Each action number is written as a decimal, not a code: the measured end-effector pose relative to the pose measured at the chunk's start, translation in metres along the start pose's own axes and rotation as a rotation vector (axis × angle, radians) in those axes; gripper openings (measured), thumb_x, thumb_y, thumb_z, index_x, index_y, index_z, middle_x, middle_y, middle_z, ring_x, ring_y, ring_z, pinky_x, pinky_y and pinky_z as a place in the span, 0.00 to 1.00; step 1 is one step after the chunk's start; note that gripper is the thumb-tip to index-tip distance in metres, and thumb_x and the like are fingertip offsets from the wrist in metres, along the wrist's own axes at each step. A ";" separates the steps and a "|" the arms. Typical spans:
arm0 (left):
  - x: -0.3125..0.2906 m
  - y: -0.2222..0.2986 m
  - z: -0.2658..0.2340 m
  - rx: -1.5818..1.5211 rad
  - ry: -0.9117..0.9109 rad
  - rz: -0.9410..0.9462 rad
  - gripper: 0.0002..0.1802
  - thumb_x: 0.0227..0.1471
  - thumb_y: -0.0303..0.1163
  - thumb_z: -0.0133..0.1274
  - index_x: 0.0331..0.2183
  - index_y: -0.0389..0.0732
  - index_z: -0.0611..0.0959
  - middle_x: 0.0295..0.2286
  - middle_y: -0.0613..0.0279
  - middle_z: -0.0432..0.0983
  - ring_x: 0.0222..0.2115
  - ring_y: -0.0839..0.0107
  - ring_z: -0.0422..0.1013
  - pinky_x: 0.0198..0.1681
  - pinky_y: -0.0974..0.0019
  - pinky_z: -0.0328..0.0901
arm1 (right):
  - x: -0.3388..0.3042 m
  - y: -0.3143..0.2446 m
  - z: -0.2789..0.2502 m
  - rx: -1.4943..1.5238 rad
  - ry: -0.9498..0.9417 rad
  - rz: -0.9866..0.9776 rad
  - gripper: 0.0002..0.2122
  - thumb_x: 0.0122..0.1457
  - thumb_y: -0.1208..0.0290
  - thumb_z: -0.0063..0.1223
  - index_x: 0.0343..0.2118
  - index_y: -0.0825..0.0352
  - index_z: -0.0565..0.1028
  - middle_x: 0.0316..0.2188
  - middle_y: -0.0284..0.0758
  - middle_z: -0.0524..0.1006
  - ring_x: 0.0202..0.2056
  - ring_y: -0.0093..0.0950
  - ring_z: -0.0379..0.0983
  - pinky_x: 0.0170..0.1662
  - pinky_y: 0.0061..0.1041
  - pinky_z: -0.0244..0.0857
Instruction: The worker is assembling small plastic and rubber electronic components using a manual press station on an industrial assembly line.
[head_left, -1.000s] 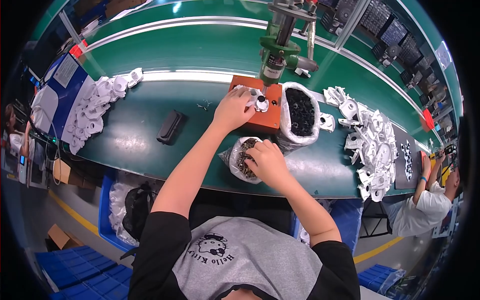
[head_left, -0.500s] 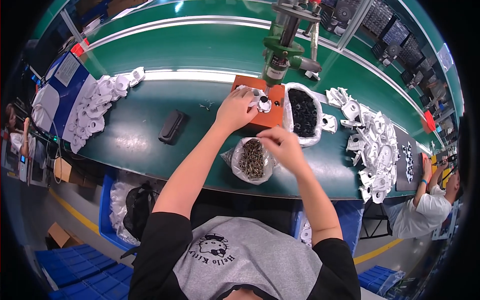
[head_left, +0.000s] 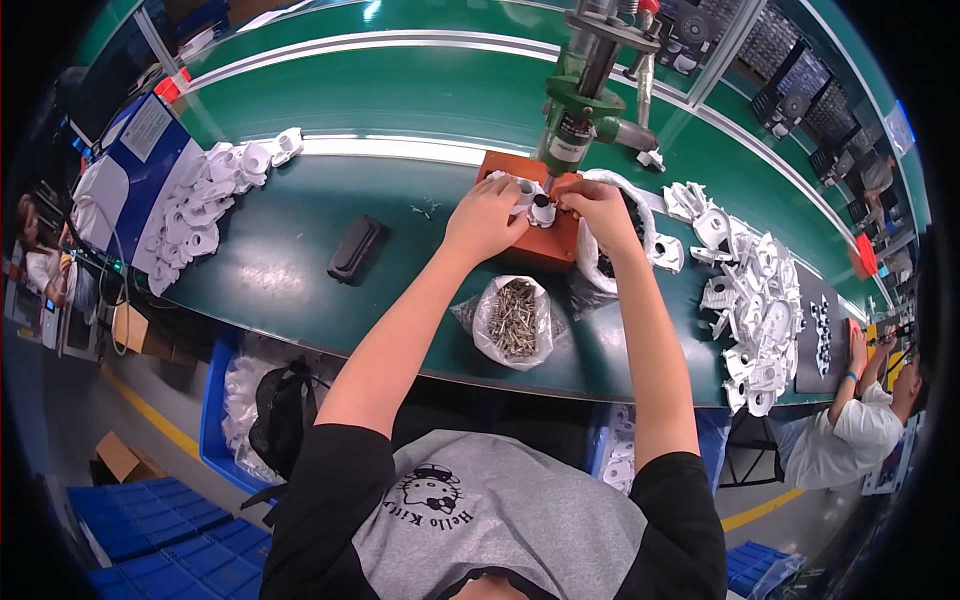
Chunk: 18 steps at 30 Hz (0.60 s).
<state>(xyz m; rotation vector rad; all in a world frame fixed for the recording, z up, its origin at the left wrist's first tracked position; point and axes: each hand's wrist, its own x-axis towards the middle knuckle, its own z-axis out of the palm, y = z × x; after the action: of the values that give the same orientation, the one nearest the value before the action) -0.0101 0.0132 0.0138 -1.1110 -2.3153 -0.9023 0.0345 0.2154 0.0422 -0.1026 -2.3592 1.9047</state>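
Observation:
An orange block (head_left: 550, 245) stands on the bench with a white plastic part (head_left: 543, 214) on it. A small black piece (head_left: 541, 201) sits on that part. My left hand (head_left: 482, 222) has its fingers closed round the part's left side. My right hand (head_left: 598, 208) is pinched at the part's right side; whatever lies between its fingertips is too small to make out. Just above them the tip of a green vertical power tool (head_left: 566, 140) points down at the part. Nearer me stands a clear plastic bag of screws (head_left: 515, 320).
Behind my right hand is a white bag (head_left: 648, 205) of black pieces, partly hidden. White plastic parts are heaped on the right (head_left: 765, 310) and on the left (head_left: 205, 205). A dark case (head_left: 355, 248) lies left of my arm. A co-worker (head_left: 850, 430) sits at far right.
My right hand has moved up and away from the screw bag to the white part on the block. My left hand has stayed on the part. The view has shifted slightly.

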 end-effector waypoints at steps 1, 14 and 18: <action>0.000 0.001 -0.001 -0.009 -0.010 -0.012 0.19 0.42 0.33 0.52 0.37 0.32 0.76 0.42 0.45 0.73 0.45 0.52 0.69 0.55 0.57 0.60 | 0.003 0.002 0.001 0.042 -0.009 0.001 0.08 0.51 0.77 0.53 0.34 0.73 0.76 0.26 0.34 0.77 0.28 0.20 0.70 0.31 0.17 0.60; 0.000 -0.001 0.002 0.010 -0.004 -0.018 0.21 0.43 0.34 0.52 0.40 0.32 0.76 0.43 0.44 0.73 0.47 0.52 0.68 0.56 0.57 0.59 | 0.014 0.020 0.017 0.035 0.160 -0.068 0.07 0.47 0.78 0.55 0.30 0.73 0.77 0.24 0.34 0.78 0.25 0.18 0.72 0.30 0.17 0.65; 0.000 0.002 -0.001 0.015 -0.023 -0.030 0.21 0.43 0.34 0.52 0.40 0.32 0.76 0.43 0.44 0.73 0.47 0.53 0.68 0.56 0.57 0.59 | 0.014 0.025 0.021 -0.046 0.174 -0.102 0.06 0.48 0.78 0.54 0.30 0.73 0.77 0.24 0.34 0.78 0.27 0.18 0.72 0.32 0.18 0.64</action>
<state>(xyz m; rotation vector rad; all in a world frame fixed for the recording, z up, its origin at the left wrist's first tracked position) -0.0086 0.0129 0.0152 -1.0886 -2.3590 -0.8862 0.0179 0.2026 0.0136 -0.1426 -2.2493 1.7223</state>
